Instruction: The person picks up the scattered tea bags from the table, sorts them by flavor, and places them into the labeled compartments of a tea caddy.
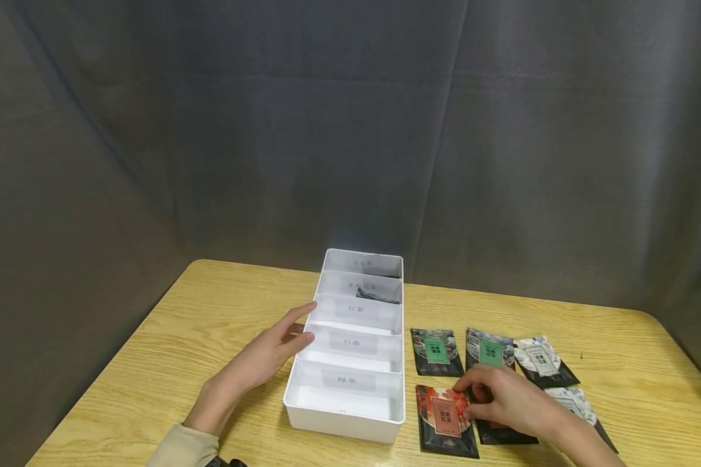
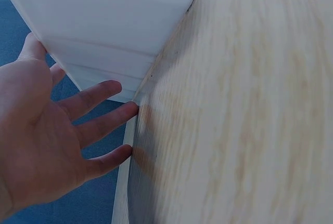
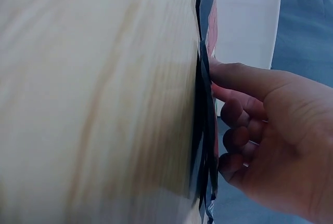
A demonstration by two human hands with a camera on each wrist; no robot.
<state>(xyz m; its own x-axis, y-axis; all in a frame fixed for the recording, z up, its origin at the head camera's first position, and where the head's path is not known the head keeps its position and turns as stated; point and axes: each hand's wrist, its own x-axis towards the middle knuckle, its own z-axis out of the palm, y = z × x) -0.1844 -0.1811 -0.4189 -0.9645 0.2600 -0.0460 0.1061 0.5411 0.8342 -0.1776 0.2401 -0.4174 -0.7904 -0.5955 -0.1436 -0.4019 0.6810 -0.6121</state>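
Note:
A white divided box (image 1: 346, 425) with labelled compartments stands on the table. My left hand (image 1: 265, 355) is at its left side, index finger and thumb touching the rim, the other fingers (image 2: 104, 125) spread beside the wall. Right of the box lies a red and black tea packet (image 1: 446, 421). My right hand (image 1: 508, 399) pinches its upper right edge with thumb and index finger, the other fingers (image 3: 237, 138) curled. Beneath this hand another black tea packet (image 1: 505, 436) is partly hidden.
Two green-labelled tea packets (image 1: 437, 352) lie behind the red one. Two white and black packets (image 1: 546, 361) are farther right, one partly behind my right forearm. Dark packets (image 1: 378, 296) show in the back compartments. A grey curtain (image 1: 304, 143) hangs behind the wooden table (image 1: 210, 298).

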